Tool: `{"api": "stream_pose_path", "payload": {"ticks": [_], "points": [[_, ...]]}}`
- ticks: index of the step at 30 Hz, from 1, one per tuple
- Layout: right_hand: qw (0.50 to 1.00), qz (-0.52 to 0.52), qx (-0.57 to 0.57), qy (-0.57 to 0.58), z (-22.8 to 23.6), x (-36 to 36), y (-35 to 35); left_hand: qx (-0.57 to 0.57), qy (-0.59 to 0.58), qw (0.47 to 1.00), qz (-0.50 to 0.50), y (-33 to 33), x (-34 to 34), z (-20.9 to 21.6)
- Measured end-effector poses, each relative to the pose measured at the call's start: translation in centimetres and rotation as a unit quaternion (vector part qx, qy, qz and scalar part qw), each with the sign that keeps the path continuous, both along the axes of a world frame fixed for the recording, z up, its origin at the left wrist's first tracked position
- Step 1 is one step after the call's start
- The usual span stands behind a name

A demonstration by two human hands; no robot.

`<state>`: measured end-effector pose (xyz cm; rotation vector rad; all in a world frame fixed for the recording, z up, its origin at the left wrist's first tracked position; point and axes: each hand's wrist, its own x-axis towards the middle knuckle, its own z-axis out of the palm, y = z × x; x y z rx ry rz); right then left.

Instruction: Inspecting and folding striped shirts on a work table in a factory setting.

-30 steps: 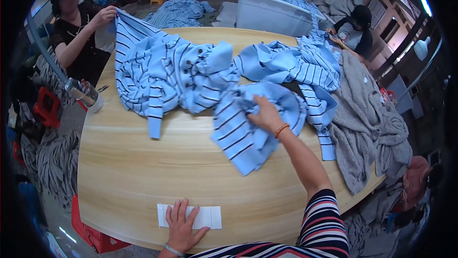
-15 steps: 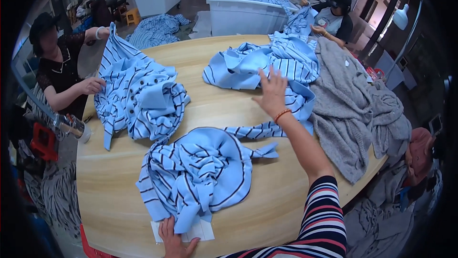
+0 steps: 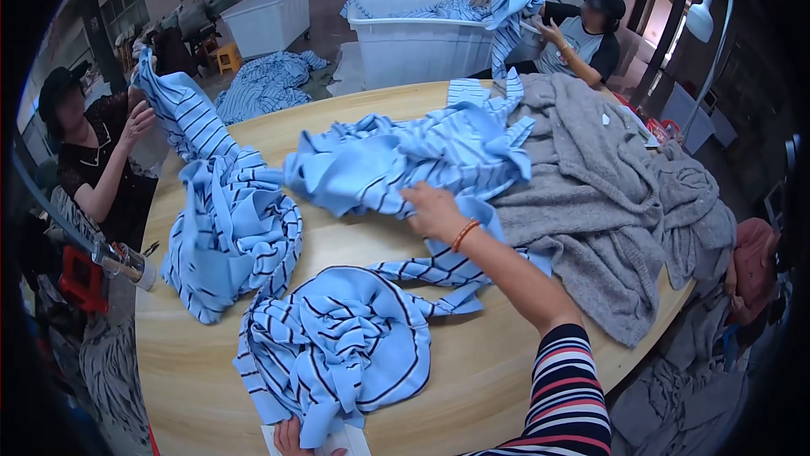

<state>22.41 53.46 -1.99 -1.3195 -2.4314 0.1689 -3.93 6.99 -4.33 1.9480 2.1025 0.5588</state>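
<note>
My right hand (image 3: 434,213) is closed on the near edge of a bunched light-blue striped knit garment (image 3: 413,156) on the far middle of the table. Close in front of me lies a second bunched blue garment (image 3: 354,338) with dark stripes, one strip of it stretching to the right. At the lower edge my left hand (image 3: 289,439) rests flat on a white card (image 3: 350,441) tucked under that garment, its fingers partly cut off by the picture's edge. On the left, a co-worker's hands hold up the end of another striped garment (image 3: 232,228).
Grey knit fabric (image 3: 582,194) is heaped along the table's right side. A person at the far right lifts a blue striped piece (image 3: 510,13) beside white bins (image 3: 422,47). A jar of tools (image 3: 126,262) and a lamp (image 3: 700,17) flank the wooden table (image 3: 481,372).
My right hand has gone from spread above the far garment to gripping it, and that garment has shifted left. Both co-workers have raised their striped pieces. My view has shifted slightly.
</note>
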Motion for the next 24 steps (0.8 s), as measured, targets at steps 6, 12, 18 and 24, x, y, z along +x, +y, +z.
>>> {"api": "stream_pose_path", "payload": {"ticks": [6, 12, 18, 24], "points": [[0.972, 0.199, -0.107, 0.070, 1.3, -7.6, -10.8, -0.002, 0.000, 1.000, 0.014, 0.2, -0.2, -0.8], [0.934, 0.295, -0.104, 0.169, 2.4, -4.9, -14.6, -0.004, -0.061, 0.995, 0.077, -0.2, 0.2, -3.8], [0.922, 0.002, 0.092, 0.377, 3.1, 5.0, -9.0, 0.003, -0.076, 0.995, 0.063, -0.3, 0.0, -2.8], [0.971, -0.219, 0.092, 0.022, -7.2, 21.4, -4.3, 0.036, -0.058, 0.996, 0.059, 0.3, 0.7, -2.0]]}}
